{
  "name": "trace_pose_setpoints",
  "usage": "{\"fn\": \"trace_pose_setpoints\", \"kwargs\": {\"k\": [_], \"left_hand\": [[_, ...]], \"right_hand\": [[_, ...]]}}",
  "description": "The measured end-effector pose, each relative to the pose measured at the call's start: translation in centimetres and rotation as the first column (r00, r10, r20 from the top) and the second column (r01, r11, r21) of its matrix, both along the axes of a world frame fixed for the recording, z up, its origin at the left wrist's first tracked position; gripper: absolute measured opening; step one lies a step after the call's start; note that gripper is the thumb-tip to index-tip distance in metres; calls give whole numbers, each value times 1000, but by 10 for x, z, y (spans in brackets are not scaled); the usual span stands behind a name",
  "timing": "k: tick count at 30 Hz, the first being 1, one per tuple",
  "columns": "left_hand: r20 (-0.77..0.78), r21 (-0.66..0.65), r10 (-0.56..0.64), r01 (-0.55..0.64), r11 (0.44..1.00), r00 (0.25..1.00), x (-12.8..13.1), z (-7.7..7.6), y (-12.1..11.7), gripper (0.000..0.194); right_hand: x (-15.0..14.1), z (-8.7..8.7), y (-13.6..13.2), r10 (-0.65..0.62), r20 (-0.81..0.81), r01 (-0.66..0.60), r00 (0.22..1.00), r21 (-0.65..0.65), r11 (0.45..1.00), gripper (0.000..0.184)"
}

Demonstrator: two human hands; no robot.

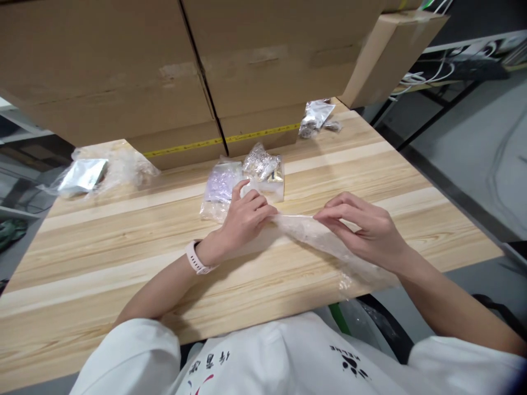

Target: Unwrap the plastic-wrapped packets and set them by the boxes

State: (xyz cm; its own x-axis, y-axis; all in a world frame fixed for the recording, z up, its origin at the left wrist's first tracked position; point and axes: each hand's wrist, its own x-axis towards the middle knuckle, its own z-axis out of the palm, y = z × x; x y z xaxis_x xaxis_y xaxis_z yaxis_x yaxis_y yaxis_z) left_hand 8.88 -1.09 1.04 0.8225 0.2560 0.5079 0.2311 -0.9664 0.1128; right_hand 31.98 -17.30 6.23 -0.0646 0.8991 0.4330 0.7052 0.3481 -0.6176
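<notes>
Head view: left hand (247,216) & right hand (368,227) each have a grip pinching clear plastic (310,233), ctr to lower R of frame, prob. for a taut edge; wrapped pkgs (223,184) sit beyond, approx. ctr, likely leaving table (123,236) room.

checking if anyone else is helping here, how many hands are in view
2: the left hand and the right hand, each gripping the clear plastic film above the table. No other hand shows.
</notes>
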Motion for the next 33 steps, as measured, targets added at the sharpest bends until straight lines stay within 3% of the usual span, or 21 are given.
{"fn": "trace_pose_setpoints", "kwargs": {"k": [2, 4, 5, 6, 7, 10, 11, 13, 16, 18, 22, 25, 27, 29, 31, 33], "left_hand": [[-8, 25, -34, 34, 999, 999, -15, 3, -5, 22], [-80, 5, -136, 137, 991, 987, -31, 1, -13, 22], [-116, -30, -185, 183, 983, 976, -38, -1, -18, 22], [-146, -80, -217, 207, 975, 965, -44, -4, -24, 25], [-169, -136, -232, 211, 968, 958, -48, -7, -30, 35], [-259, -271, -241, 169, 948, 935, -52, -12, -47, 68], [-299, -291, -252, 163, 943, 920, -51, -12, -52, 70], [-356, -303, -296, 190, 934, 887, -49, -11, -57, 59], [-354, -301, -342, 240, 923, 870, -51, -11, -56, 35], [-336, -290, -324, 230, 929, 884, -59, -12, -53, 30], [-318, -263, -209, 126, 957, 925, -77, -12, -48, 29], [-292, -259, -141, 64, 964, 946, -85, -11, -45, 30], [-282, -244, -93, 23, 970, 955, -88, -12, -43, 30], [-271, -201, -32, -24, 979, 962, -88, -13, -41, 29], [-247, -148, 4, -42, 988, 969, -88, -15, -39, 28], [-223, -114, -15, -11, 993, 975, -87, -16, -38, 29]], "right_hand": [[2, 7, -5, 167, -59, -174, 984, -160, 972, 20], [4, 10, -10, 379, -174, -417, 909, -373, 828, 21], [4, 9, -11, 433, -232, -490, 871, -458, 742, 23], [5, 5, -12, 439, -262, -509, 859, -511, 692, 26], [4, 0, -10, 404, -254, -475, 879, -534, 699, 28], [-4, -29, -2, 220, -9, -202, 975, -435, 877, 29], [-9, -40, 1, 179, 113, -127, 977, -368, 921, 26], [-21, -59, 7, 147, 351, -46, 925, -280, 959, 22], [-32, -72, 11, 154, 550, 15, 821, -291, 957, 19], [-29, -72, 11, 132, 547, 59, 826, -318, 946, 18], [5, -67, 8, 30, 238, 79, 971, -433, 898, 29], [37, -72, 5, -100, 107, 142, 989, -534, 833, 35], [47, -75, 1, -236, 219, 313, 947, -457, 832, 36], [43, -75, -3, -316, 311, 401, 896, -267, 876, 34], [26, -72, -7, -217, 325, 260, 920, -94, 961, 29], [5, -68, -8, 28, 352, -21, 936, -24, 999, 24]]}}
